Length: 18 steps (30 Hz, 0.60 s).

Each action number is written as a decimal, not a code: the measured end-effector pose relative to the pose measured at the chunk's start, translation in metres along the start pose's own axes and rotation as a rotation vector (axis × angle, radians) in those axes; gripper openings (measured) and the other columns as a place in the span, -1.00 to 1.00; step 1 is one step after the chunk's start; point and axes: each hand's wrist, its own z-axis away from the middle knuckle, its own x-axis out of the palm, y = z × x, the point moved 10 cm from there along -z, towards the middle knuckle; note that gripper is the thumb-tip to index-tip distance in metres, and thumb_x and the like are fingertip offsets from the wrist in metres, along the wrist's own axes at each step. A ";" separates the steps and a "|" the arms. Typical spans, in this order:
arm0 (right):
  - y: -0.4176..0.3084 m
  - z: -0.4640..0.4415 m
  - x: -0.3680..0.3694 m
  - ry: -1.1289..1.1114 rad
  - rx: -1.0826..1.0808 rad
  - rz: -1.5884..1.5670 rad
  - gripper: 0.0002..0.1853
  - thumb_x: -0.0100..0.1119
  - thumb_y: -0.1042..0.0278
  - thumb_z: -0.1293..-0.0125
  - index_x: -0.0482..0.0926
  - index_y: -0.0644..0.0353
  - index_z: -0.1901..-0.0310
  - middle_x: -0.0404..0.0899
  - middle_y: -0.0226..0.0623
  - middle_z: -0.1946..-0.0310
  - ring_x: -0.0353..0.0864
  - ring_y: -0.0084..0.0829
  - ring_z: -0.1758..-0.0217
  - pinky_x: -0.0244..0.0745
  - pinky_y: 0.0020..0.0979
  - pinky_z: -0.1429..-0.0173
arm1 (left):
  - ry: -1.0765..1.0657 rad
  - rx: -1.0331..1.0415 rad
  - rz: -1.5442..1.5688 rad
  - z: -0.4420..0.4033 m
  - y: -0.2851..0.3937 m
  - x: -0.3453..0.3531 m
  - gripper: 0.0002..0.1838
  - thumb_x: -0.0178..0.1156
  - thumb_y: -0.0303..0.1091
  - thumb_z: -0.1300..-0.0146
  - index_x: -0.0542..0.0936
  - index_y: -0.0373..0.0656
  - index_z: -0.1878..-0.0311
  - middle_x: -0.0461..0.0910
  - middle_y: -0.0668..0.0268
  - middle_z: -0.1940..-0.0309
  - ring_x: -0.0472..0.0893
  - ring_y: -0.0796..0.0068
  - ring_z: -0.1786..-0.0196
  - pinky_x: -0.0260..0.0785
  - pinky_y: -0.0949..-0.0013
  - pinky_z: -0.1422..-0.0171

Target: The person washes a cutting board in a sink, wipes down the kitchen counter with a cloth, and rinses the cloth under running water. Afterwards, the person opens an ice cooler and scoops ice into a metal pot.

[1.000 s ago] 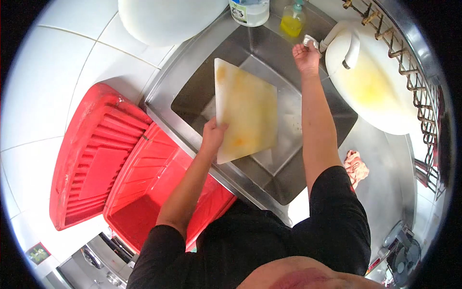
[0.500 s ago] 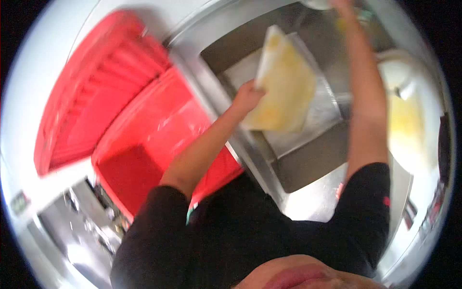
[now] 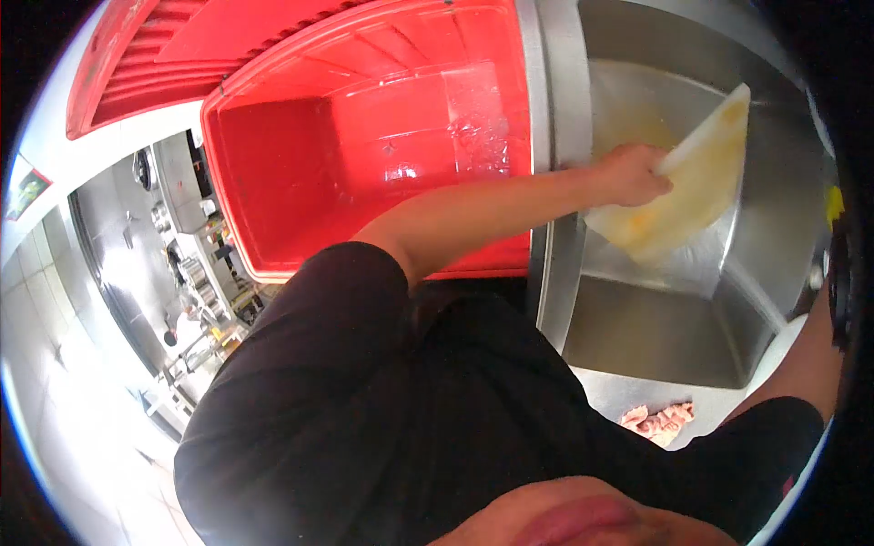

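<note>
My left hand (image 3: 635, 176) is closed on the edge of a white cutting board (image 3: 699, 191) with yellow and orange stains. The board is tilted inside the steel sink (image 3: 655, 323), its far corner pointing up and to the right. Only my right forearm shows at the right edge; the hand itself is out of sight. Left of the sink stands a big red bin (image 3: 282, 173), open, with wet patches on its inner wall.
The bin's ribbed red lid (image 3: 173, 55) leans at the upper left. Pieces of pinkish raw meat (image 3: 659, 422) lie on the steel counter below the sink. A kitchen area with steel equipment (image 3: 196, 282) shows at the far left.
The view has turned toward the left, so bin and sink appear shifted. My left hand still holds the board. My right hand, earlier by the tap, has gone out of view.
</note>
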 end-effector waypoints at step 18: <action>0.007 0.015 0.013 -0.024 -0.004 -0.015 -0.66 0.26 0.16 -0.16 0.64 0.19 0.09 0.63 -0.12 0.15 0.58 -0.22 0.09 0.47 -0.19 0.04 | -0.058 -0.017 0.145 -0.001 -0.023 0.021 -0.64 0.25 -0.24 -0.20 0.61 -0.19 -0.03 0.69 0.09 0.20 0.68 0.25 0.14 0.49 0.22 0.01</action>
